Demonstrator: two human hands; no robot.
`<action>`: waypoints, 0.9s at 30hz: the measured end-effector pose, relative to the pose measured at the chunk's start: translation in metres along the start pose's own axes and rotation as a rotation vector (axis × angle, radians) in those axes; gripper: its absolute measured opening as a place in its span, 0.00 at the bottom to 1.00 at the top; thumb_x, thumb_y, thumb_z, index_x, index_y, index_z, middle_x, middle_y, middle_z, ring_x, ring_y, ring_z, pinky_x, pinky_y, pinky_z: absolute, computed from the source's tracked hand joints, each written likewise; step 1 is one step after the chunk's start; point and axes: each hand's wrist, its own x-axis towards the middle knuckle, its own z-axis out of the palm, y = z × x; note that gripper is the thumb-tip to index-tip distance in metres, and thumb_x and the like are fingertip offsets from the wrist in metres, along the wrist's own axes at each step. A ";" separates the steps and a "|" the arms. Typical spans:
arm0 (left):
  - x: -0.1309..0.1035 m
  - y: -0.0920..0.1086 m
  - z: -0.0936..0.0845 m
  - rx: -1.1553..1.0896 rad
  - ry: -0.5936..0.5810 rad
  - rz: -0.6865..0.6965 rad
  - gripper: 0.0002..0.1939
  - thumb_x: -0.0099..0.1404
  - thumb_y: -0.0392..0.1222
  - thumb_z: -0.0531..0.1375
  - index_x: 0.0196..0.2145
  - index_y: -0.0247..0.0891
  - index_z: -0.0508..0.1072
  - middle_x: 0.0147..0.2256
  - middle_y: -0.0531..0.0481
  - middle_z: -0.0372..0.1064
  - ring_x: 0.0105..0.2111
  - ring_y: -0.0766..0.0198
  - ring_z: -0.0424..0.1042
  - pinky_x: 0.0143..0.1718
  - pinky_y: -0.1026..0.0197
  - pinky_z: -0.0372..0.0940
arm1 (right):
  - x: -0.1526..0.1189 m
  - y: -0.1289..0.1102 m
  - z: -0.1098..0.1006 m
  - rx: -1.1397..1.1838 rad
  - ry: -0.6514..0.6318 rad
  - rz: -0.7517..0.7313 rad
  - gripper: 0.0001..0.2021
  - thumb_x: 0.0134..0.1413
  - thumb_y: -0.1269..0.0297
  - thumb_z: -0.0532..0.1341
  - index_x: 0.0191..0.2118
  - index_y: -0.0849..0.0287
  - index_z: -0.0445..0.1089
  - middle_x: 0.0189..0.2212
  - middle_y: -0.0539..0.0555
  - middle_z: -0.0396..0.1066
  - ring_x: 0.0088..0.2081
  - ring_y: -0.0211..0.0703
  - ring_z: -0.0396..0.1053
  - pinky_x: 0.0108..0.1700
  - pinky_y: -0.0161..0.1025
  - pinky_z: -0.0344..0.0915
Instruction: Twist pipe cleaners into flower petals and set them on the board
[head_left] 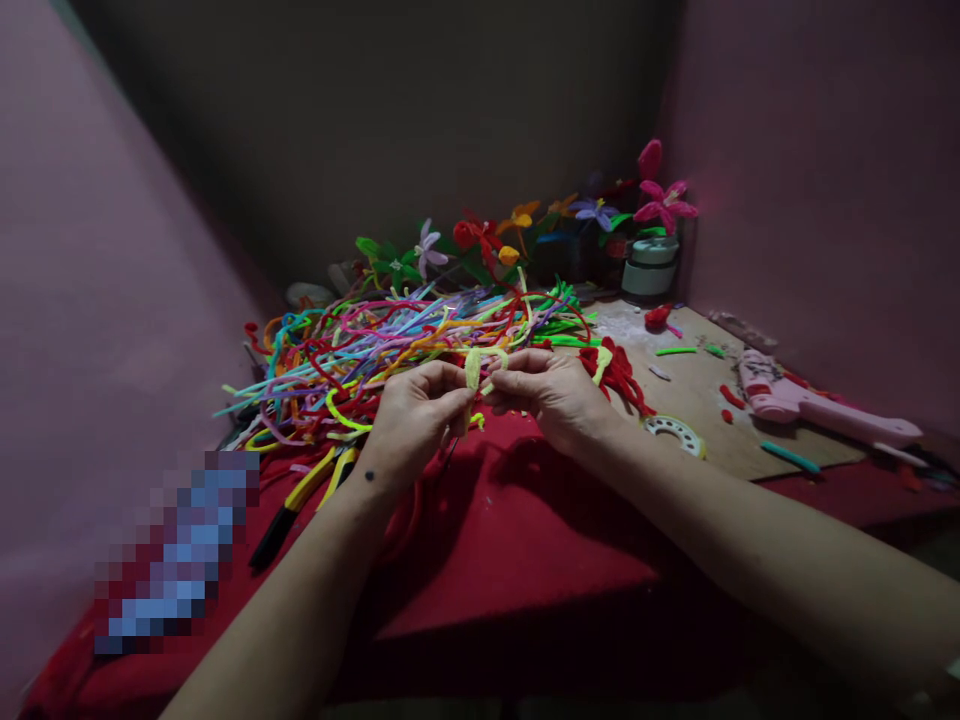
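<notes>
A pale yellow pipe cleaner (472,368) is held up between my two hands over the front of the table. My left hand (424,412) pinches its thicker, folded part between thumb and fingers. From there the pipe cleaner arches across to my right hand (551,390), whose thumb and fingertips are closed on the other end. Just behind my hands lies a heap of colourful pipe cleaners (390,330). Red looped pipe cleaners (624,375) with a pale yellow piece on them rest beyond my right hand.
Yellow-and-black handled pliers (300,500) lie by my left forearm on the red cloth (525,560). On the board (720,440) at right are a pink glue gun (832,405) and a white ring (675,436). Pipe-cleaner flowers (480,235) and a lidded jar (650,268) stand behind.
</notes>
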 end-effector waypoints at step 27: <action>-0.004 0.002 0.009 -0.002 0.014 0.045 0.03 0.50 0.32 0.58 0.24 0.33 0.66 0.15 0.57 0.61 0.14 0.72 0.60 0.15 0.70 0.56 | -0.006 0.004 0.004 -0.442 0.007 -0.248 0.07 0.39 0.68 0.65 0.21 0.63 0.66 0.18 0.47 0.65 0.22 0.32 0.62 0.26 0.33 0.59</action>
